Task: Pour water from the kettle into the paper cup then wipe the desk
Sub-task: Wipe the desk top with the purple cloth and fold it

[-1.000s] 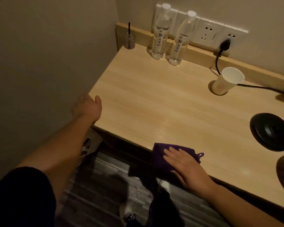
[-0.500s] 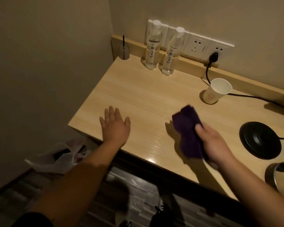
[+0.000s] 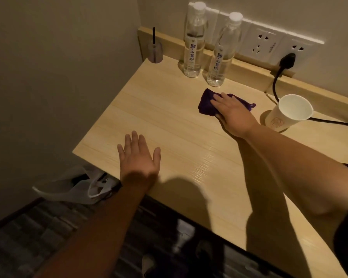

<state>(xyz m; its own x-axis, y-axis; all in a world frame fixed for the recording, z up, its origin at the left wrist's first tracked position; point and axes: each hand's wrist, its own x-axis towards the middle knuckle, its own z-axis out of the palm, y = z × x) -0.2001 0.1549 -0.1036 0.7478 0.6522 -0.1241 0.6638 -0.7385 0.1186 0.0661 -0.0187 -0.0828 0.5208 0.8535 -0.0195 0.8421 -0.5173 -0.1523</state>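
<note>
Our right hand, fingers straight and together, presses the soft, light cloth flat on the desk near the cup; left hand rests spread.

Water bottles, vertical Chinese labels, unreadable

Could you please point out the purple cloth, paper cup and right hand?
purple cloth [image 3: 206, 101]: head view, uncovered left end.
paper cup [image 3: 294, 107]: head view, white inner wall.
right hand [image 3: 233, 113]: head view, its back.
</note>
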